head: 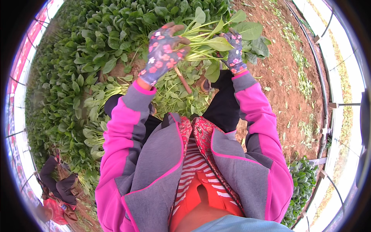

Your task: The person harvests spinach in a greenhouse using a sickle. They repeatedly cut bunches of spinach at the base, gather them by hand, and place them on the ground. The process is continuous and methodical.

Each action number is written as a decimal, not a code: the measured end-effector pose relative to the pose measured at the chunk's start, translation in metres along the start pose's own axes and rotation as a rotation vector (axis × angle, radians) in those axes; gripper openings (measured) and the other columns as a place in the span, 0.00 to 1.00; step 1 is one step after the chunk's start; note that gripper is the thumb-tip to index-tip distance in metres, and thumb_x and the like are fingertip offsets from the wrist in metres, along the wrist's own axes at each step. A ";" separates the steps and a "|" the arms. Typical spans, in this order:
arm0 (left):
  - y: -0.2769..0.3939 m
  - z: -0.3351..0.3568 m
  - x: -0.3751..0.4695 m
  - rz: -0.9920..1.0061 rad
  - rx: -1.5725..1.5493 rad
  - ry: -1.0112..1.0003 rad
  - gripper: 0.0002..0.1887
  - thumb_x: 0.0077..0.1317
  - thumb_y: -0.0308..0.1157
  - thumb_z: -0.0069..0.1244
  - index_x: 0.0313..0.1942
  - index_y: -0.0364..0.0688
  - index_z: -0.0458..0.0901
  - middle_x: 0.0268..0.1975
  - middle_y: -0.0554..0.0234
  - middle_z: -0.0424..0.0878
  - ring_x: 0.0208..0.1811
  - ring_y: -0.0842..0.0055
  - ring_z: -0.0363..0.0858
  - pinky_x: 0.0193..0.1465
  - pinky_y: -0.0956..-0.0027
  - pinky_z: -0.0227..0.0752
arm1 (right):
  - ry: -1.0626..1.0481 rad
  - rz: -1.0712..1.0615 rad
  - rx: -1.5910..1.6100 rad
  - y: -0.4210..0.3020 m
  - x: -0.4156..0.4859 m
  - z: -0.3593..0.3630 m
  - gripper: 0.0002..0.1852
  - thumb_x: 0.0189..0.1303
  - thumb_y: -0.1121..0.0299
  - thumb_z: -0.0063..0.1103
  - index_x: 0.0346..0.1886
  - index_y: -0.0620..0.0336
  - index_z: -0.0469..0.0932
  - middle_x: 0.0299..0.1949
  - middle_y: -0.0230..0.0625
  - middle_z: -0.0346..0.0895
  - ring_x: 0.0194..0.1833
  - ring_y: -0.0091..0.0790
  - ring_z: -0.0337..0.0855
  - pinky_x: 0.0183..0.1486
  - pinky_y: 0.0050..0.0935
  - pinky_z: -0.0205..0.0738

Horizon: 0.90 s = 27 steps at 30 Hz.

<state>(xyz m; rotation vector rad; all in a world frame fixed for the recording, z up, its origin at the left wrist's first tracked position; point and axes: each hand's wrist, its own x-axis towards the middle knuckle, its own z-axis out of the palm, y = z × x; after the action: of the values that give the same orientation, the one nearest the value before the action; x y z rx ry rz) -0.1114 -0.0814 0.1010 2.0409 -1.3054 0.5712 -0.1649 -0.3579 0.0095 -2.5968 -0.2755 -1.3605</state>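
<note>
A bunch of leafy greens (203,43), looking like spinach, is held crosswise in front of me, its leaves pointing right. My left hand (166,50), in a flowered work glove, is at the stem end with its fingers spread; whether it grips any stems is unclear. Around the bunch nearer the leaves, my right hand (234,52), in a matching glove, is closed, partly hidden by leaves. Below the bunch, a wooden handle (183,81) lies over loose leaves (174,100) between my legs. Its far end is hidden.
Dense growing greens (66,72) fill the left and far side. Cut bunches (97,100) lie by my left knee. Bare reddish soil (278,87) with leaf scraps is on the right, bordered by a dark pipe (321,84). Another person (59,197) is at lower left.
</note>
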 end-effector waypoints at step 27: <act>-0.003 0.018 0.004 -0.646 -1.284 0.301 0.11 0.61 0.25 0.56 0.43 0.31 0.79 0.47 0.51 0.84 0.42 0.75 0.83 0.46 0.74 0.80 | -0.216 0.040 0.081 -0.003 -0.009 -0.024 0.26 0.42 0.54 0.61 0.48 0.50 0.78 0.37 0.33 0.77 0.45 0.39 0.77 0.54 0.38 0.64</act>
<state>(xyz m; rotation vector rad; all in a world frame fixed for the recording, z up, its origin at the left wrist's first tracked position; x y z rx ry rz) -0.1065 -0.0958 0.0897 1.0736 -0.4742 -0.2494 -0.1896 -0.3614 0.0158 -2.6664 -0.3017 -1.0342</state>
